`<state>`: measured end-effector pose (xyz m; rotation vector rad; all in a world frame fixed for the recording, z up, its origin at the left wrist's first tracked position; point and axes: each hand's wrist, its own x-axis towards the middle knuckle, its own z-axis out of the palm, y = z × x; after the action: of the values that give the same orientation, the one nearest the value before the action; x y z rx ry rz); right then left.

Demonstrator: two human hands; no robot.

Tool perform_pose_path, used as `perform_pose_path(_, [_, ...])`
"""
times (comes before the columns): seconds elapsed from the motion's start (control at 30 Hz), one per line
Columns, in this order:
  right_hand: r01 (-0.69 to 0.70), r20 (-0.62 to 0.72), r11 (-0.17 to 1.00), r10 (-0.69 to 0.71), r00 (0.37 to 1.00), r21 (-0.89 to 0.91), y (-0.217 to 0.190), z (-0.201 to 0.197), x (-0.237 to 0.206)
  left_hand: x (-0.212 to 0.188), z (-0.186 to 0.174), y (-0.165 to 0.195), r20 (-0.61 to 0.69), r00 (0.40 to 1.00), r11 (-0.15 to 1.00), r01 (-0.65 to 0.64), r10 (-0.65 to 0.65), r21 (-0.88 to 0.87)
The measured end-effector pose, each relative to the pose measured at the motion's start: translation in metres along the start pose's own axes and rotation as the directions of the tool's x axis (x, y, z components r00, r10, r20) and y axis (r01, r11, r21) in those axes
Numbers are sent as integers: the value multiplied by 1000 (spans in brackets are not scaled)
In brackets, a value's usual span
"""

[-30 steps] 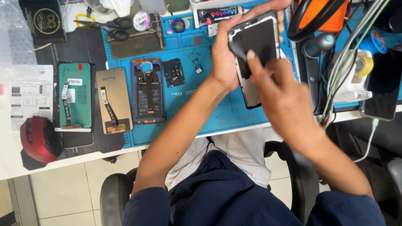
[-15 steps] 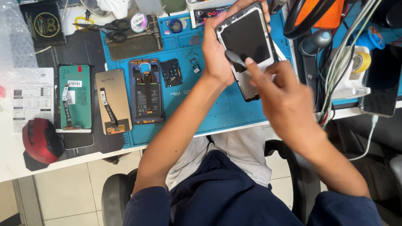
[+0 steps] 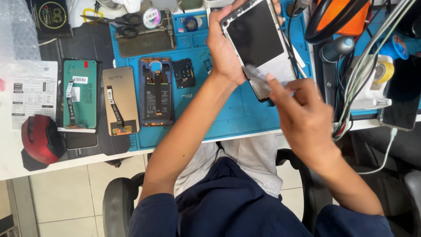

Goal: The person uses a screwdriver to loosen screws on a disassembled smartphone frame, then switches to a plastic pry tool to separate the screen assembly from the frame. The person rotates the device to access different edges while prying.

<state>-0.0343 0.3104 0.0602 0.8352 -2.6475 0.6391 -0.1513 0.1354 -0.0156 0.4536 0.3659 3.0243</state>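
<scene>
My left hand (image 3: pixel 226 52) grips the left edge of a phone panel (image 3: pixel 258 37), a white-framed plate with a large black sheet on its face, held tilted above the blue work mat (image 3: pixel 219 109). My right hand (image 3: pixel 302 116) reaches to the panel's lower end, and its fingertips pinch a thin grey film (image 3: pixel 258 79) there. Where the film ends under the fingers is hidden.
On the mat lie an opened phone body with its battery (image 3: pixel 156 92) and a small black cover (image 3: pixel 183 72). Two display panels (image 3: pixel 80 94) (image 3: pixel 120 101), a red mouse (image 3: pixel 39 138) and scissors (image 3: pixel 127 19) sit to the left. To the right are cables (image 3: pixel 355 83) and a dark phone (image 3: pixel 401 101).
The panel has been raised and turned more upright toward the far edge. My right hand has slid from the panel's middle down to its lower end.
</scene>
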Motion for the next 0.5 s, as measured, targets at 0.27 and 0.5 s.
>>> perform_pose_path(0.27, [-139, 179, 989, 144, 973, -44, -4, -34, -23, 3, -17, 9, 35, 999, 997, -22, 24, -68])
perform_pose_path(0.5, [-60, 90, 997, 56, 994, 43, -13, -11, 2, 1, -9, 4, 63, 998, 996, -24, 29, -85])
